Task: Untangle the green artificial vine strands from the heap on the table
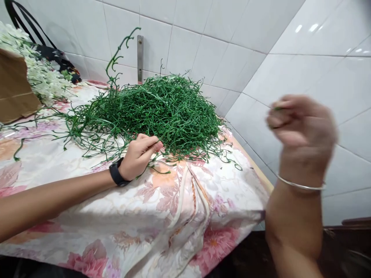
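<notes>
A big tangled heap of thin green plastic flower stems (171,112) lies on the table. At its front edge my left hand (142,154), with a black band on the wrist, is pinched closed on a green stem that pokes out past the thumb. My right hand (304,123), wearing a thin silver bangle, is raised well to the right of the heap, away from the table. Its fingers are curled closed and blurred by motion. A small bit of green shows between them, too smeared to name.
A floral cloth (95,224) covers the table, with a folded seam at the front. White artificial flowers (49,81), a brown cardboard piece (17,88) and a dark floral bag (55,58) are at the left. Tiled walls (185,46) stand behind and to the right.
</notes>
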`<state>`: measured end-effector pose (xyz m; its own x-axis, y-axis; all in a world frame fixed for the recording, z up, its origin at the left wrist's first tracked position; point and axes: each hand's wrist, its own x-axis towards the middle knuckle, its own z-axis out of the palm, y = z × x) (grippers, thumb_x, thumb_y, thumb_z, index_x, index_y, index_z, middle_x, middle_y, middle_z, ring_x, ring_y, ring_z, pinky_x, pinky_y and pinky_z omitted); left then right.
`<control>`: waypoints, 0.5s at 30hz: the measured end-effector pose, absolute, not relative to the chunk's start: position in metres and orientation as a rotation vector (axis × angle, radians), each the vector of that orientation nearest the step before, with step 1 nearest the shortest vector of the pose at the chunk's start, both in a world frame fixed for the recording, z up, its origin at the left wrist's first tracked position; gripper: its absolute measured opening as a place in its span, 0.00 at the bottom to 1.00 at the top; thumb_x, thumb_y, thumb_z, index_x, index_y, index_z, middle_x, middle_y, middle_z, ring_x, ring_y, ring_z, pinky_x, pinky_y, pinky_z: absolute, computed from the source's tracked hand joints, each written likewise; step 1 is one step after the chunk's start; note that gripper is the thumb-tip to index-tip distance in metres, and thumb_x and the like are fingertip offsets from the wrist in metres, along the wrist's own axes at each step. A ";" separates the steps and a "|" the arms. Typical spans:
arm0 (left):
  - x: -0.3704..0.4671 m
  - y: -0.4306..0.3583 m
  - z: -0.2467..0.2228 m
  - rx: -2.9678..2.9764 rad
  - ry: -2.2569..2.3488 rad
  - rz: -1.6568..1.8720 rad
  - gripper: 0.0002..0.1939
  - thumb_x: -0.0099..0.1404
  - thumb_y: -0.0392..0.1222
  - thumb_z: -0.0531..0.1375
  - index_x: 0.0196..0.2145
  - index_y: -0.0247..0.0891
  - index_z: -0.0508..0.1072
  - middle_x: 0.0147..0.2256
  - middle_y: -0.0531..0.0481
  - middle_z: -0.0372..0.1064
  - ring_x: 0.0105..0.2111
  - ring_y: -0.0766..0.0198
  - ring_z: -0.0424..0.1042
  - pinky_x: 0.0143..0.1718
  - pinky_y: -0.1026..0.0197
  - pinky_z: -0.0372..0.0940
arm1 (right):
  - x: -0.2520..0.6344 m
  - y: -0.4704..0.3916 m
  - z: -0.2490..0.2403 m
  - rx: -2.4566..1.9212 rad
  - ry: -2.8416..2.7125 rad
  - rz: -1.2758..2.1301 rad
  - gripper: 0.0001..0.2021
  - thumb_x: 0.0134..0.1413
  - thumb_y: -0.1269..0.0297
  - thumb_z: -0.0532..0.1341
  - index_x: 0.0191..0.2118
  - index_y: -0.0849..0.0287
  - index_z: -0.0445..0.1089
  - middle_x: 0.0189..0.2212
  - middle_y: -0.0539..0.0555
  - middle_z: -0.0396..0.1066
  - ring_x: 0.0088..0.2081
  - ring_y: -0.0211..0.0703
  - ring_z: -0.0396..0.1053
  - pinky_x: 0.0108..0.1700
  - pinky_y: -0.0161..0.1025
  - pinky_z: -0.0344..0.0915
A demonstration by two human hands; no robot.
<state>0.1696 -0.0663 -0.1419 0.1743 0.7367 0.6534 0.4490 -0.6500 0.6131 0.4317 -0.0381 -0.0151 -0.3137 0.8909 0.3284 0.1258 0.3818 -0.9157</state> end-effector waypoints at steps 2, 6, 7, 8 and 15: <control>0.171 -0.065 -0.141 2.107 1.132 1.402 0.16 0.64 0.42 0.51 0.20 0.37 0.63 0.18 0.54 0.59 0.26 0.67 0.57 0.31 0.64 0.53 | 0.454 -0.036 -0.005 -0.750 -1.495 0.938 0.17 0.46 0.76 0.53 0.15 0.57 0.45 0.14 0.44 0.34 0.16 0.28 0.37 0.18 0.34 0.41; 0.177 -0.061 -0.138 1.910 1.049 1.349 0.16 0.65 0.44 0.49 0.24 0.35 0.67 0.20 0.53 0.62 0.23 0.68 0.59 0.30 0.64 0.55 | 0.446 -0.025 -0.028 -0.691 -1.387 0.970 0.07 0.45 0.74 0.57 0.27 0.55 0.58 0.16 0.44 0.45 0.19 0.29 0.47 0.22 0.34 0.47; 0.178 -0.061 -0.137 1.851 1.010 1.362 0.15 0.65 0.45 0.49 0.25 0.35 0.67 0.21 0.53 0.62 0.24 0.68 0.60 0.30 0.64 0.55 | 0.437 -0.021 -0.038 -0.702 -1.439 0.967 0.07 0.46 0.73 0.58 0.30 0.55 0.58 0.17 0.44 0.47 0.19 0.30 0.49 0.22 0.33 0.48; 0.179 -0.060 -0.137 1.797 0.974 1.373 0.14 0.64 0.45 0.50 0.26 0.35 0.67 0.21 0.53 0.62 0.24 0.68 0.61 0.30 0.64 0.56 | 0.428 -0.018 -0.049 -0.716 -1.496 0.957 0.07 0.46 0.72 0.58 0.32 0.55 0.58 0.18 0.44 0.49 0.20 0.30 0.50 0.23 0.33 0.50; 0.177 -0.053 -0.141 1.561 0.884 1.423 0.06 0.58 0.38 0.51 0.28 0.35 0.66 0.25 0.53 0.63 0.24 0.69 0.60 0.30 0.63 0.57 | 0.399 -0.010 -0.095 -0.729 -1.890 0.629 0.08 0.52 0.68 0.57 0.38 0.56 0.59 0.26 0.48 0.60 0.28 0.33 0.62 0.30 0.34 0.60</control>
